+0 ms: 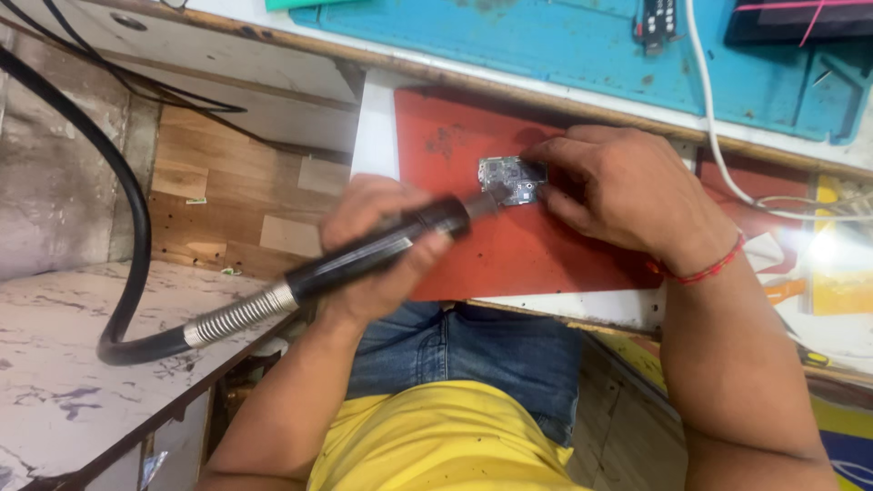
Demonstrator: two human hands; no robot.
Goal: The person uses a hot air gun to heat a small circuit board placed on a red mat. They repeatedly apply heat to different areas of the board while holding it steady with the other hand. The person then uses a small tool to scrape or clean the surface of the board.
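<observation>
My left hand (368, 250) grips the black handle of a hot-air tool (382, 250), its metal nozzle tip pointing at a small circuit board (511, 178). The board lies on a red mat (473, 245). My right hand (623, 191) rests on the mat with its fingertips pinching the board's right edge; a red thread band circles that wrist. From the tool's rear, a metal spring sleeve leads into a thick black hose (136, 227) that loops off to the left.
A blue work mat (564, 45) lies beyond the red one, with a dark device (657, 18) and a white cable (714, 136) on it. A marbled white surface (64, 364) sits at lower left. Yellow and orange items (841, 273) lie at the right edge.
</observation>
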